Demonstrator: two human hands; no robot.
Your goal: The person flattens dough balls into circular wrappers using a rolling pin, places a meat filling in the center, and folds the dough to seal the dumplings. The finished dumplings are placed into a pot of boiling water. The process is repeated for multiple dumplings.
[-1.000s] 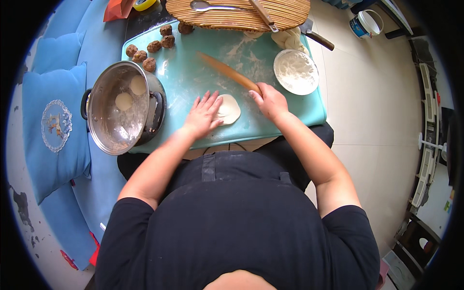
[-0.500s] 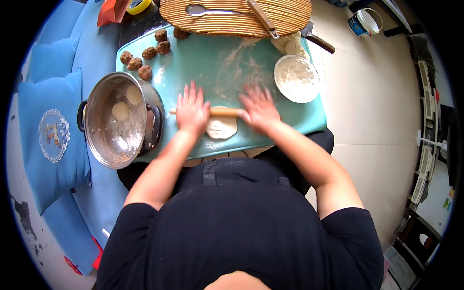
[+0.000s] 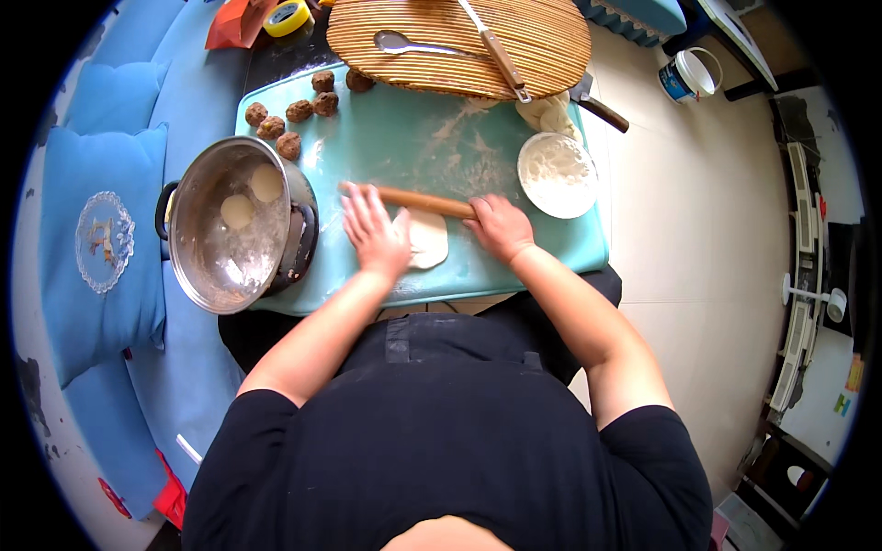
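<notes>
A wooden rolling pin [image 3: 424,201] lies aslant along the far edge of a flat white piece of dough [image 3: 429,241] on the turquoise board [image 3: 404,124]. My right hand [image 3: 503,227] has its fingers curled round the pin's right end. Stretched out, the fingers of my left hand [image 3: 377,236] reach to the pin near its left end, with the palm beside the dough's left side. Part of the dough is hidden by that hand. Whether the left fingers press on the pin, I cannot tell.
A steel pot [image 3: 241,275] with two pale dough rounds stands left. Brown filling balls [image 3: 288,145] sit at the far left. A white bowl of flour [image 3: 557,176] stands right. Beyond are a slatted round mat [image 3: 432,69] with a spoon [image 3: 393,42], and a dark-handled knife [image 3: 604,114].
The rolling pin has turned aslant and moved slightly away from me over the dough. My right hand, flat and blurred before, now grips its right end. My left hand has shifted a little nearer.
</notes>
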